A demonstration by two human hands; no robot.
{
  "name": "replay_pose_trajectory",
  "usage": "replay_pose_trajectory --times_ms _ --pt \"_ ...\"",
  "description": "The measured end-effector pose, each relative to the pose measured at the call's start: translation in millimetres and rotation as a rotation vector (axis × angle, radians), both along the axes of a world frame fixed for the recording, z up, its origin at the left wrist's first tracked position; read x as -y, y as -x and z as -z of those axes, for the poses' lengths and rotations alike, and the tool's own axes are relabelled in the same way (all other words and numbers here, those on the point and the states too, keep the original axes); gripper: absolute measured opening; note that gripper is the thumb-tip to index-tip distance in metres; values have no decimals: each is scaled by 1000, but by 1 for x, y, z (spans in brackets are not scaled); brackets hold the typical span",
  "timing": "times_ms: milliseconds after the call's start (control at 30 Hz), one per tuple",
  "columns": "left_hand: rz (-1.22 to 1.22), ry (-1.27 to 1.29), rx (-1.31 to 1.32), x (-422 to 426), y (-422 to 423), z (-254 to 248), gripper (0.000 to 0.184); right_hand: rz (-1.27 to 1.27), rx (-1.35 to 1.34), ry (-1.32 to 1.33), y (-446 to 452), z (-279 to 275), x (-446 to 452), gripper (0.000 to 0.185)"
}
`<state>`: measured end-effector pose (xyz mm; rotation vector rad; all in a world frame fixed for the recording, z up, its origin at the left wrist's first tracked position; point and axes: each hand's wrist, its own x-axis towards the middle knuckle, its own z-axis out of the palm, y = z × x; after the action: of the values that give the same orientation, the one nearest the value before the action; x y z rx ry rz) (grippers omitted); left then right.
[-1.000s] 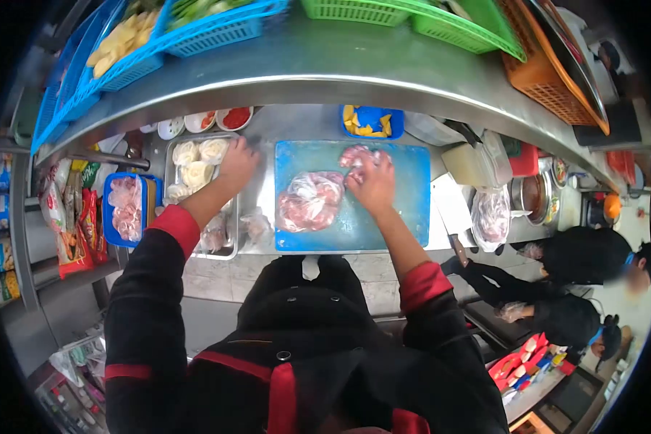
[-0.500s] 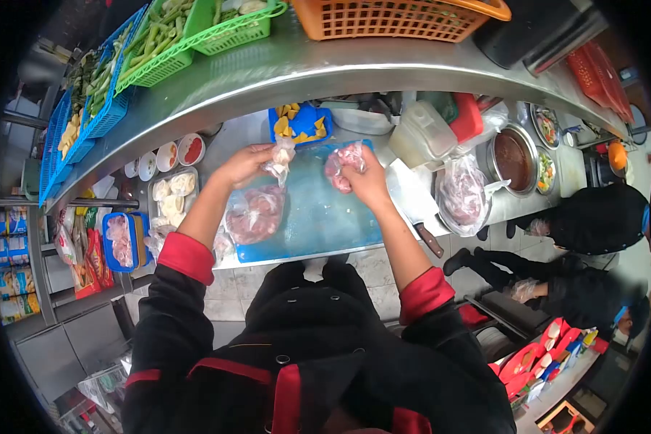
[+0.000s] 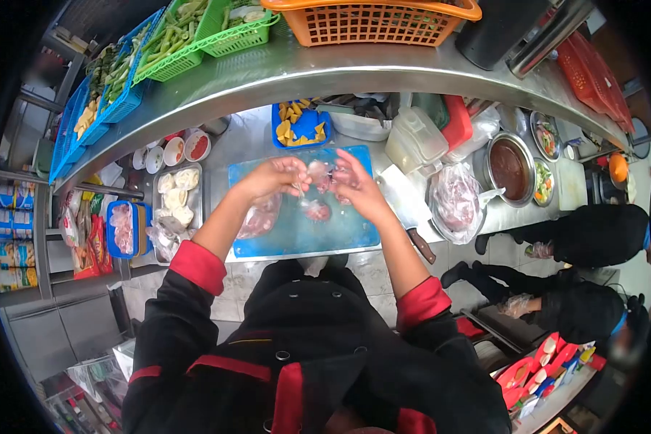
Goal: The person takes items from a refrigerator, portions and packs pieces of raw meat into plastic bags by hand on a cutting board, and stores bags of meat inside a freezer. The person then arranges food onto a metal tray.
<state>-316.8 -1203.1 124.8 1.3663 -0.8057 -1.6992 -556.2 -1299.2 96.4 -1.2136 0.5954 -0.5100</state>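
While our left hand is pinching a clear plastic bag of pinkish meat, it's sitting just rightward, between hands, over the blue rectangular board; we're not making out our right hand's grip.

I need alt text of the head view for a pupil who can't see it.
A person's left hand and right hand flank clear plastic, near a small meat piece, over a blue board. Bagged meat lies on the board's left side; a knife lies to its right.
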Motion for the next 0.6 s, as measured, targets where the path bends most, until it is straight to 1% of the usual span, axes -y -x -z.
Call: replay_pose_trajectory --times_ms 33,100,133,167,200,233,267,333,367,400,467,533,600 --pt "13 -11 -19 -4 5 -2 20 -4 -3 4 -4 -1 -1 71" --pt "-1 2 -50 -14 14 -9 19 -170 26 98 -14 0 -1 75" --pt "-13 14 -79 -19 15 -13 17 -186 30 104 -18 -1 -1 75" --pt "-34 21 -75 -25 14 -16 17 -277 56 92 -20 -2 1 72" --pt "-60 55 -186 -33 13 -19 18 -371 82 80 -23 -1 2 69" --pt "-86 94 -296 -40 10 -22 19 -423 149 -127 -30 4 0 61" --pt "-113 103 -291 -48 6 -26 19 -451 150 -123 -33 6 0 61" --pt "-232 140 -331 -65 -5 -36 21 -488 166 -312 -39 -19 -9 50" --pt "-260 147 -324 -74 -10 -41 21 -520 214 -335 -44 -28 -13 45" --pt "-258 163 -295 -83 -15 -45 19 -546 214 -336 -51 -33 -16 45" --pt "-271 181 -261 -99 -26 -55 17 -610 247 -478 -64 -39 -22 42" --pt "-248 210 -204 -114 -36 -66 17 -665 232 -501 -80 -46 -30 43" --pt "-258 234 -209 -129 -50 -71 18 -712 214 -520 -96 -56 -41 44"
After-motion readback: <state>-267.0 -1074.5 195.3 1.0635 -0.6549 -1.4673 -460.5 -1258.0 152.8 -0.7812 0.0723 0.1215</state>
